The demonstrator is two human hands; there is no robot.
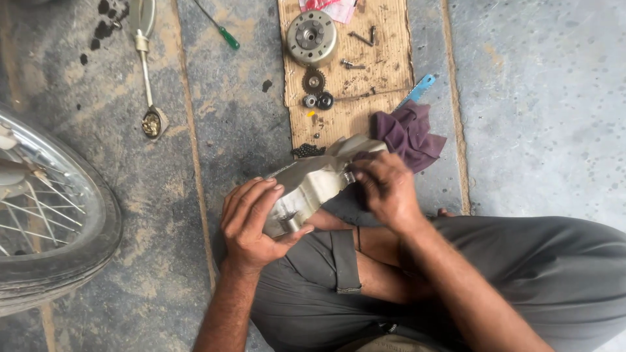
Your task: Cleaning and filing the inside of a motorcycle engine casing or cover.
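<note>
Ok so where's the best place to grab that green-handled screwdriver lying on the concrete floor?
Probably by the green handle of the thin screwdriver, from above. It lies flat on the bare concrete floor, handle nearest the cardboard sheet, and the handle is its thickest part; the slim shaft offers little grip.

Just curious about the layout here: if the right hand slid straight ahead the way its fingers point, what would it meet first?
The right hand already touches the grey metal casing, so that comes first.

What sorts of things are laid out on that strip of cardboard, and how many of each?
Large round grey metal flywheel: 1
Toothed dark sprocket: 1
Small round bearings: 2
Loose bolts: about 3
Total: about 7, on the brown cardboard strip.
</note>
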